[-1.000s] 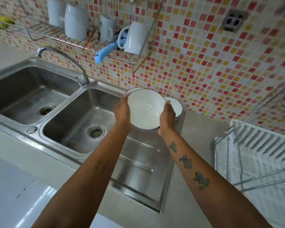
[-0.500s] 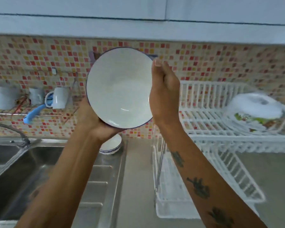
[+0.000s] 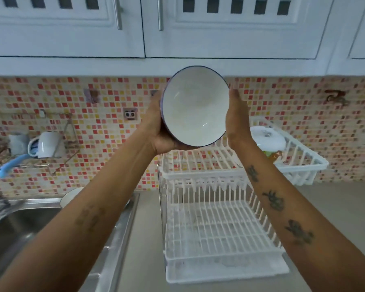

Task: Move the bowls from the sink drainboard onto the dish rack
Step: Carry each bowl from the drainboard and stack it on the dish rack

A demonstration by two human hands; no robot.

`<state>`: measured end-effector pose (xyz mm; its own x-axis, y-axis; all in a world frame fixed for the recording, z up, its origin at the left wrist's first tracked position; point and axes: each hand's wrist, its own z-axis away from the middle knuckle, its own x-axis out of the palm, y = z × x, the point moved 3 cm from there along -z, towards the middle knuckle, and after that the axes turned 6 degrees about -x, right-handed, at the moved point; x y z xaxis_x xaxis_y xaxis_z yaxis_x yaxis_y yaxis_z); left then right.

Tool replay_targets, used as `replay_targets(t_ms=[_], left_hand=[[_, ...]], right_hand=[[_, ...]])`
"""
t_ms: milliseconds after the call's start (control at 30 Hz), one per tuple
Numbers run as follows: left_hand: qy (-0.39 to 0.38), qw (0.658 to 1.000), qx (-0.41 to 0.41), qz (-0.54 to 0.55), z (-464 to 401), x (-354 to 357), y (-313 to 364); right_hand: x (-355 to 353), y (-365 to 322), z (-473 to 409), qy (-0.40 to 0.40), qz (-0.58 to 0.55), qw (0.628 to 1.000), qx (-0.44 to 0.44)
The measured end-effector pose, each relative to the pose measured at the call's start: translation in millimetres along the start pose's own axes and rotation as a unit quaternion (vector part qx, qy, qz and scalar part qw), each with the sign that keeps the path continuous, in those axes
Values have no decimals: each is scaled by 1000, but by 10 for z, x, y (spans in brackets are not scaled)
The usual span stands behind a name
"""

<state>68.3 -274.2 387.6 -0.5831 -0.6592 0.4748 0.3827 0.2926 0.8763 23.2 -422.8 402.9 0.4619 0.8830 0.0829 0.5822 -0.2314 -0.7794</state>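
A white bowl with a dark blue rim [image 3: 195, 106] is held high, tilted so its inside faces me, above the back of the white two-tier dish rack [image 3: 209, 228]. My left hand [image 3: 156, 127] cups its underside and left edge. My right hand [image 3: 236, 114] presses flat on its right edge. Another white bowl [image 3: 69, 197] rests on the steel drainboard [image 3: 114, 249], mostly hidden behind my left forearm. A white dish with a printed pattern [image 3: 267, 138] lies on the rack's upper tier at the right.
The steel sink basin [image 3: 13, 228] lies at lower left. A wall rack with a white mug [image 3: 49, 144] and a blue handle [image 3: 9, 165] hangs on the mosaic tiles. White cupboards [image 3: 177, 28] hang overhead. Grey counter [image 3: 335, 207] runs right of the dish rack.
Both hands lifted the bowl off the drainboard and carried it up and right, over the dish rack. My view swung right and up, bringing the cupboards into sight.
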Motion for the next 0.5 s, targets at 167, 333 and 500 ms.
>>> replay_targets(t_ms=[167, 333, 500], left_hand=[[99, 988, 15, -117, -145, 147, -45], [248, 923, 111, -274, -450, 6, -142], [260, 900, 151, -315, -542, -9, -445]], right_hand=[[-185, 304, -161, -60, -5, 979, 193], [-299, 524, -173, -93, -10, 955, 280], [-324, 685, -84, -114, 56, 942, 310]])
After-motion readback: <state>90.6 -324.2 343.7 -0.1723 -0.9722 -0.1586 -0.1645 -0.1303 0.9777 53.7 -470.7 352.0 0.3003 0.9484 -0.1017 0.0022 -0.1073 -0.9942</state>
